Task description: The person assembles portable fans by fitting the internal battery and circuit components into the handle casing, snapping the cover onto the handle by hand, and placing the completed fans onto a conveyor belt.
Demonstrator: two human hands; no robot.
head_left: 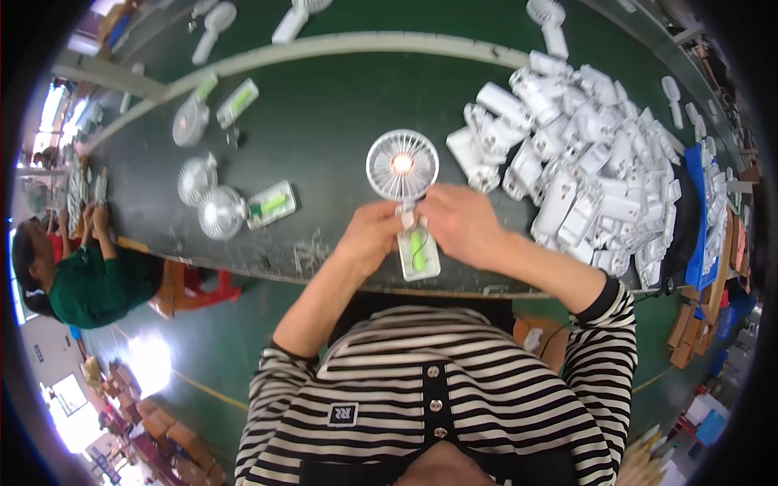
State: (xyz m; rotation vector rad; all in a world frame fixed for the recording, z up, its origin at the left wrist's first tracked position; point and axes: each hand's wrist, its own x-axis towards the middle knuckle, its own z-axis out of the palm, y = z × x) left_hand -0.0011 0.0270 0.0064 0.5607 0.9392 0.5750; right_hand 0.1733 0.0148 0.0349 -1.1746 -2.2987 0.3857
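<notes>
A small white handheld fan (403, 165) lies in front of me, its round grille pointing away and a warm glow at its hub. Its handle half (420, 261) is uncovered, showing a green battery cell and a thin dark wire. My left hand (371, 236) grips the neck of the fan from the left, fingers closed. From the right, my right hand (459, 220) pinches the same neck, its fingertips partly hidden. Whether a small part sits between the fingers, I cannot make out.
At right, a large pile of white plastic handle shells (592, 162) covers the table (324, 121). Several open fans (220, 212) with green cells lie at left. A pale curved rail (348, 42) crosses the far side. A co-worker in a green top (101, 279) sits at far left.
</notes>
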